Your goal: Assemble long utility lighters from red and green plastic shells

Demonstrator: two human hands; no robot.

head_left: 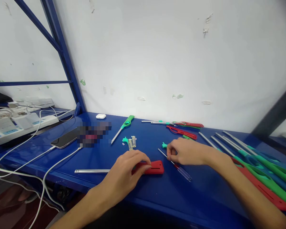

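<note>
My left hand (131, 167) is closed around a red long-reach lighter (156, 167) lying on the blue table, its metal tube (91, 171) pointing left. The fingers cover the lighter's middle. My right hand (181, 151) has its fingers curled together above the shaft of a clear-handled screwdriver (184, 173); whatever is between the fingertips is hidden. A small turquoise trigger piece (164, 145) lies just left of the right hand. Beyond my left hand are two small transparent-and-metal parts (132, 142) beside another turquoise trigger (125, 140).
A green lighter (127, 122) lies farther back. Red lighter shells (182, 132) and metal tubes are near the wall. Several lighters (257, 159) lie at right, close to my right forearm. A phone (65, 137), white cables (44, 178), a white earbud case (100, 116) and a power strip (45, 122) are left.
</note>
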